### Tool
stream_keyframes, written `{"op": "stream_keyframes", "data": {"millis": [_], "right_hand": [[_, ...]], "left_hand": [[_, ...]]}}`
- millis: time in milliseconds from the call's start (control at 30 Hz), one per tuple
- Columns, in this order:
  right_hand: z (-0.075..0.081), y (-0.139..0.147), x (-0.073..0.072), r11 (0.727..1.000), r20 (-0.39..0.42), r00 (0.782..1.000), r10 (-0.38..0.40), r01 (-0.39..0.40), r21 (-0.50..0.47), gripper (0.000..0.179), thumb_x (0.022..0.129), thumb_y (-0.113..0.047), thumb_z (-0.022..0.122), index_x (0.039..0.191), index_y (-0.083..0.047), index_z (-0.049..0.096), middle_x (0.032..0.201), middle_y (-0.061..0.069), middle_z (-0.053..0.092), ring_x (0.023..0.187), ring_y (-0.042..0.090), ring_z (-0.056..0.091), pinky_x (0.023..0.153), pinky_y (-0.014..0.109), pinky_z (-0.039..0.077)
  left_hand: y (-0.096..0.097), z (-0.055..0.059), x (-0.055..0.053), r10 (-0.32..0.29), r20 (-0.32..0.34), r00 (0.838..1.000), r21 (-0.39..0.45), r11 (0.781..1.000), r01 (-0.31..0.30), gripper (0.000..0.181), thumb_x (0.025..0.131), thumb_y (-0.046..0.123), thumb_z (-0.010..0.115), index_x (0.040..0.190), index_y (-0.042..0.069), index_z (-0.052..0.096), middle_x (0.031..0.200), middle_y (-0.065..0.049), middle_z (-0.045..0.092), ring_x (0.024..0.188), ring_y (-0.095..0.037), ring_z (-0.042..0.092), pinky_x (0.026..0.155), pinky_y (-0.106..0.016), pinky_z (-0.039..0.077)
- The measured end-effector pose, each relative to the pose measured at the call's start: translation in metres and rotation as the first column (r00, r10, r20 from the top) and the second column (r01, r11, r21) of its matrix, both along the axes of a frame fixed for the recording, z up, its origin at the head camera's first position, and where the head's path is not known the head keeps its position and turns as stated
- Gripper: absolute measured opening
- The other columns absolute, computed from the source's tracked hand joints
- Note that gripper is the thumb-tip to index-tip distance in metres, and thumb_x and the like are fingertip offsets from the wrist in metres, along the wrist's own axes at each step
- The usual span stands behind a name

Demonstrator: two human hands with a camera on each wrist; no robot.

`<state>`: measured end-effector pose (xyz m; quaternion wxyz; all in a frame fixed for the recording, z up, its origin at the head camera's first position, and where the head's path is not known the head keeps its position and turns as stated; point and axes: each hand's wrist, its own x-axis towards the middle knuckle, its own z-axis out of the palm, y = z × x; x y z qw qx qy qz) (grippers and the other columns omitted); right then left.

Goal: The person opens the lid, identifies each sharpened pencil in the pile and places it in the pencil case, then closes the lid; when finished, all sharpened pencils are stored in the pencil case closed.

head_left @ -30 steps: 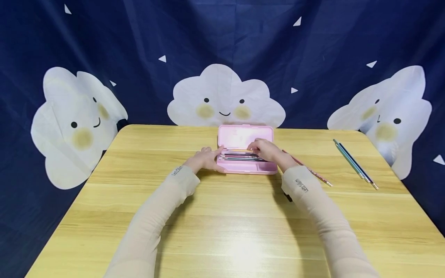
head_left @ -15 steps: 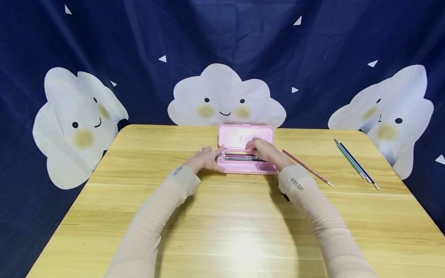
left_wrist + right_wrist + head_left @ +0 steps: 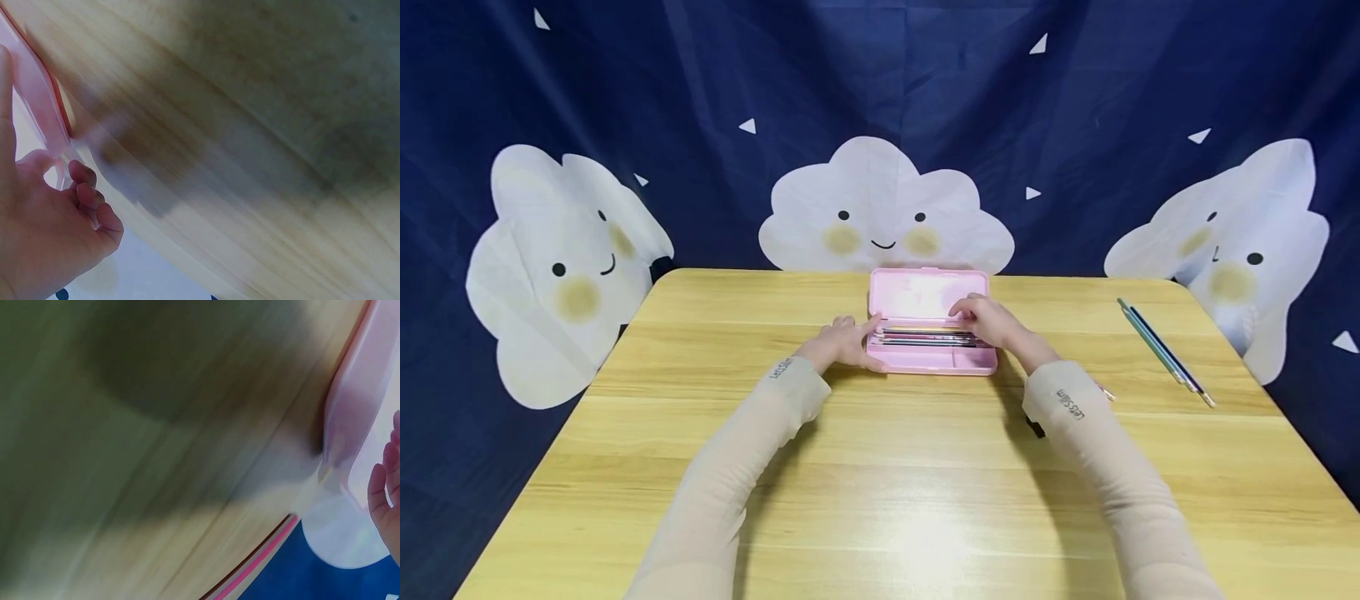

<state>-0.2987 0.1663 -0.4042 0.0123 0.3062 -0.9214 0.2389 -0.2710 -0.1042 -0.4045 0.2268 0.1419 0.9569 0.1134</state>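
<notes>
An open pink pencil case (image 3: pixel 917 361) stands near the table's back edge, its lid (image 3: pixel 913 293) leaning back. Several pencils (image 3: pixel 917 339) lie side by side in its long compartment. My left hand (image 3: pixel 847 342) grips the case's left end, thumb at the front corner and a finger along the side; in the left wrist view its other fingers are curled. Over the right end of the compartment is my right hand (image 3: pixel 992 323), its fingers bent loosely beside the lid. Nothing shows between them, though the thumb is hidden in the right wrist view.
Right of the case a pink pencil (image 3: pixel 1107 392) lies mostly hidden under my right sleeve (image 3: pixel 1067 400). Farther right, green and dark blue pencils (image 3: pixel 1172 354) lie together on the wooden table (image 3: pixel 880 483). A blue cloth with clouds (image 3: pixel 887 208) hangs behind.
My right hand shifts slightly left, then moves right, uncovering more of the pencils' right ends. The sleeve now covers most of the pink pencil. My left hand stays on the case.
</notes>
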Motion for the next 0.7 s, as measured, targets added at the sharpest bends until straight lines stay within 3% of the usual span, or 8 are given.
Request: {"op": "stream_keyframes", "data": {"millis": [267, 467, 700], "right_hand": [[0.004, 0.021, 0.006, 0.999, 0.045, 0.999, -0.020, 0.022, -0.033, 0.018, 0.081, 0.008, 0.058, 0.098, 0.005, 0.063, 0.076, 0.012, 0.051, 0.075, 0.027, 0.047, 0.071, 0.038, 0.040], [0.001, 0.036, 0.009, 0.999, 0.024, 1.000, -0.004, 0.005, -0.050, 0.013, 0.082, 0.006, 0.060, 0.094, 0.005, 0.064, 0.072, 0.009, 0.052, 0.070, 0.023, 0.047, 0.066, 0.035, 0.039], [-0.002, 0.060, 0.017, 0.997, 0.036, 0.998, -0.051, 0.053, -0.053, 0.016, 0.082, 0.006, 0.060, 0.097, 0.007, 0.063, 0.072, 0.008, 0.051, 0.071, 0.021, 0.046, 0.067, 0.035, 0.039]], "left_hand": [[-0.002, 0.000, -0.001, -0.002, -0.003, 1.000, -0.001, 1.000, 0.002, 0.106, 0.067, 0.066, 0.065, 0.147, 0.030, 0.004, 0.146, -0.025, 0.017, 0.135, -0.035, 0.015, 0.108, -0.049, 0.017], [-0.002, 0.000, -0.001, 0.001, 0.002, 1.000, 0.004, 1.000, -0.001, 0.106, 0.068, 0.065, 0.065, 0.147, 0.029, 0.005, 0.146, -0.025, 0.018, 0.134, -0.035, 0.016, 0.108, -0.049, 0.016], [0.000, 0.001, 0.000, 0.004, 0.008, 1.000, 0.007, 1.000, -0.004, 0.106, 0.068, 0.065, 0.065, 0.147, 0.030, 0.005, 0.146, -0.025, 0.018, 0.135, -0.035, 0.015, 0.109, -0.049, 0.015]]}}
